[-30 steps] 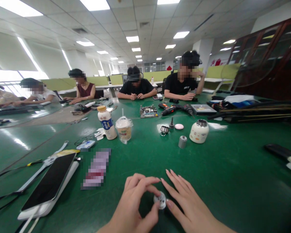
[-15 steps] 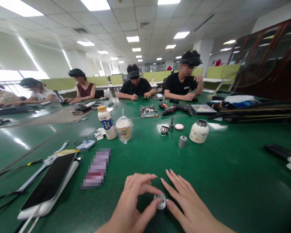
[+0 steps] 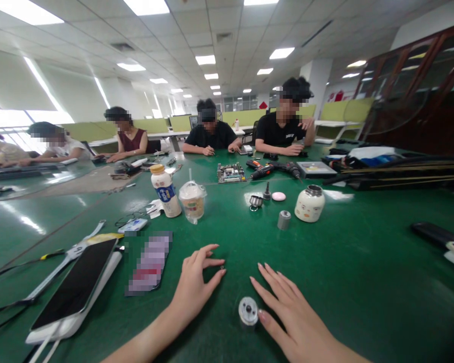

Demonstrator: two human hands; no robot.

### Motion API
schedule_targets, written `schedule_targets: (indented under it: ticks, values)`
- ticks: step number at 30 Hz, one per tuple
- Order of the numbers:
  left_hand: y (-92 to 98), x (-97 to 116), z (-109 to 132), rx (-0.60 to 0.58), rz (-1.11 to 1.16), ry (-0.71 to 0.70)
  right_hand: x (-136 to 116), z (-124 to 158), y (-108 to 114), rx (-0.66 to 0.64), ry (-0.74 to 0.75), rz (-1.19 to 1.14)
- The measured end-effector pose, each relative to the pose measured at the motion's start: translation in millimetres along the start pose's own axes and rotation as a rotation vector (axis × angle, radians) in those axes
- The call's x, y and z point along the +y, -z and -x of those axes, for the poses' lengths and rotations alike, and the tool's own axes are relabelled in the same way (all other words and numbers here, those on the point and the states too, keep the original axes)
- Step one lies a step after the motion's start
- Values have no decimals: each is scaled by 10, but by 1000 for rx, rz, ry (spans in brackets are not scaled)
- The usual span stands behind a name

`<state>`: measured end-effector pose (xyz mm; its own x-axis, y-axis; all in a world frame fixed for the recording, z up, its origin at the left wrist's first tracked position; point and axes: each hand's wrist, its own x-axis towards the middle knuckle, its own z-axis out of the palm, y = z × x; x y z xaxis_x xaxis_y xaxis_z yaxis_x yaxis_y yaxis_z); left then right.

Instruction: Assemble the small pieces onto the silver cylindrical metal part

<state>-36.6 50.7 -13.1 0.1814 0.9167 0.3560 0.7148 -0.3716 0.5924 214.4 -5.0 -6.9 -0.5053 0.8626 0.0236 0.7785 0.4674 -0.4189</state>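
Note:
A small round silver part point(image 3: 248, 310) stands on the green table point(image 3: 363, 282) close in front of me. My right hand point(image 3: 289, 315) lies flat beside it with fingers stretched out, its thumb tip touching the part's right side. My left hand point(image 3: 197, 281) has lifted off to the left and pinches a tiny dark piece point(image 3: 222, 267) between thumb and fingertips, a little beyond the silver part.
A phone on a white power bank point(image 3: 73, 290) and a blurred card point(image 3: 149, 262) lie left. Further back stand a milk bottle point(image 3: 165, 190), a lidded cup point(image 3: 192, 201), a cream jar point(image 3: 309, 203) and a small grey cylinder point(image 3: 283, 220). Several people sit across the table.
My left hand has left the silver part and drawn back up and left, pinching a tiny dark piece. The right hand has stayed beside the part.

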Motion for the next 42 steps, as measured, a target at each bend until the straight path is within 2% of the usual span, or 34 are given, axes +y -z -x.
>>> schedule_targets:
  ticks: [3,6,9,13,17,22,25,28,31,37,42]
  values:
    - [16,47,-11,9,38,16,14,-7,-6,8,4,7]
    - [66,202,42,71,140,17,41,-16,-34,24,13,18]
    - [136,435,170,88,223,-88,51,-17,-57,33,18,13]
    - [173,640,315,15,231,-258,45,-16,-56,43,25,-3]
    - [173,675,341,-43,232,-280,43,-9,-45,43,28,-2]
    - [281,770,360,-119,208,-385,40,19,-51,41,33,17]
    - [288,794,359,-91,194,-378,35,16,-50,40,31,27]
    - [220,746,344,-43,165,-349,29,-8,-38,25,21,28]
    - [170,694,340,-43,133,-349,29,-24,-30,15,20,25]
    - [216,724,356,-61,141,-397,18,-6,-34,28,12,13]
    - [202,736,347,-20,130,-371,21,0,-40,45,27,7]
